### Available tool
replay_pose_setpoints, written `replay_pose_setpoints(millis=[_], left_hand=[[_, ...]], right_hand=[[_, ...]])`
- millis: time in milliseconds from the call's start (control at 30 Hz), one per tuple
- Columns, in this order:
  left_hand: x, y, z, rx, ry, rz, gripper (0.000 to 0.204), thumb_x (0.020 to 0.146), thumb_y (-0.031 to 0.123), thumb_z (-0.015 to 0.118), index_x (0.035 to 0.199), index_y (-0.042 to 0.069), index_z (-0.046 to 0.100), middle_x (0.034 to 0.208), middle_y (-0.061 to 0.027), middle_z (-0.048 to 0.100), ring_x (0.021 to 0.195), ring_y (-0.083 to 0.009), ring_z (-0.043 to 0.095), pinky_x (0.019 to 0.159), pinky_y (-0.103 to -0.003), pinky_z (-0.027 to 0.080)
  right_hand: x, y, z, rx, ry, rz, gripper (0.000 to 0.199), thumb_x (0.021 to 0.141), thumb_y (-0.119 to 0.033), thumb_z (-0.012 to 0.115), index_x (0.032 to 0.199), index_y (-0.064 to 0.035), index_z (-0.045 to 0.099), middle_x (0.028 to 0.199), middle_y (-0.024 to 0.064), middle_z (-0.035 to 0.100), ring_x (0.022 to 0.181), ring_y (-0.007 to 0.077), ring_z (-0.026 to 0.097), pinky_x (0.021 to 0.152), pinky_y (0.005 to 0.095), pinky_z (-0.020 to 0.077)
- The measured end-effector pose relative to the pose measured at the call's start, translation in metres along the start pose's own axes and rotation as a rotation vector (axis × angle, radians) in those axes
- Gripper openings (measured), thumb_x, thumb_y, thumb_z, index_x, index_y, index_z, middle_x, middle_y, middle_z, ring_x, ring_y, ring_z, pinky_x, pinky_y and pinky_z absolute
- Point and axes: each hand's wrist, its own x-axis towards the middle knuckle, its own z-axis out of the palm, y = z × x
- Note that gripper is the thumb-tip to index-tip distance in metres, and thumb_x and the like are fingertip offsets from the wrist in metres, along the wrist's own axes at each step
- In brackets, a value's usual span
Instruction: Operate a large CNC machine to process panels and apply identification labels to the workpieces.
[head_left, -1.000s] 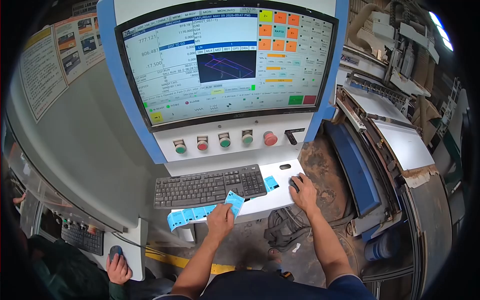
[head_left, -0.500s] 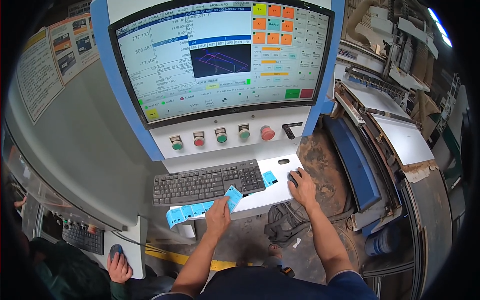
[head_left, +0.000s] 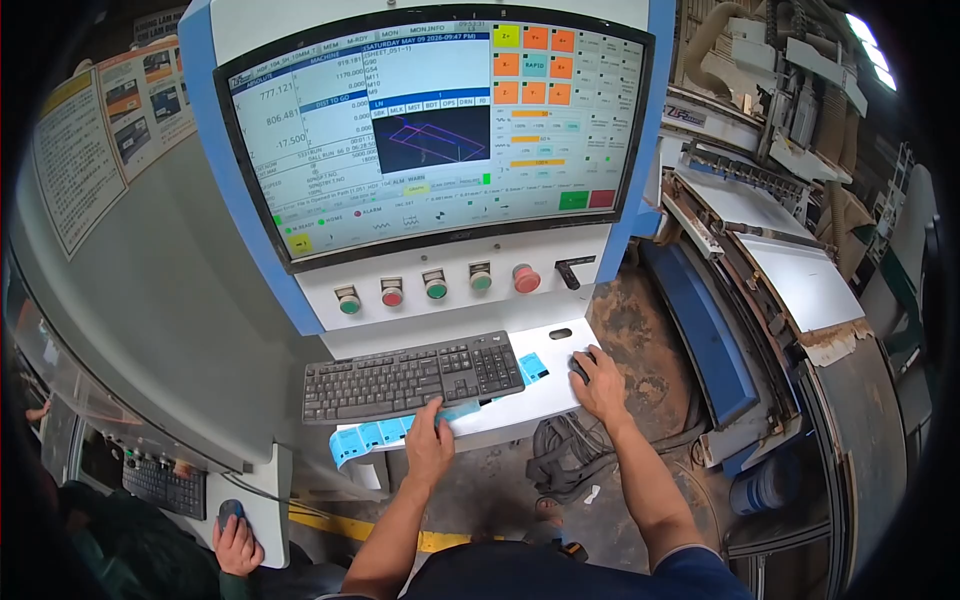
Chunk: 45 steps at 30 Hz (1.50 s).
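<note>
Under keyboard (head_left: 412, 377): blue label strip (head_left: 385, 433).

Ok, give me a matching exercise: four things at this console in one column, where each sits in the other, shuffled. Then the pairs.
Things:
1. left hand
2. right hand
3. red button
4. blue labels

Places:
A. on the panel under the screen
B. on the mouse, right of the keyboard
C. hanging over the shelf's front edge
D. at the keyboard's front edge

Pairs: 1-D, 2-B, 3-A, 4-C
</note>
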Motion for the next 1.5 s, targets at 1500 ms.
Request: replay_pose_setpoints(millis=[1500], left_hand=[[-0.005, 0.001, 0.004, -0.025, -0.076, -0.114, 0.010, 0.083, 0.000, 0.063, 0.093, 0.001, 0.063, 0.080, -0.0131, 0.061, 0.061, -0.0259, 0.060, 0.057, -0.035, 0.049]], right_hand=[[-0.002, 0.004, -0.001, 0.013, 0.009, -0.002, 0.042, 0.086, -0.024, 0.070, 0.126, -0.0135, 0.067, 0.137, 0.0226, 0.056, 0.121, 0.0398, 0.057, 0.098, 0.0488, 0.0511]])
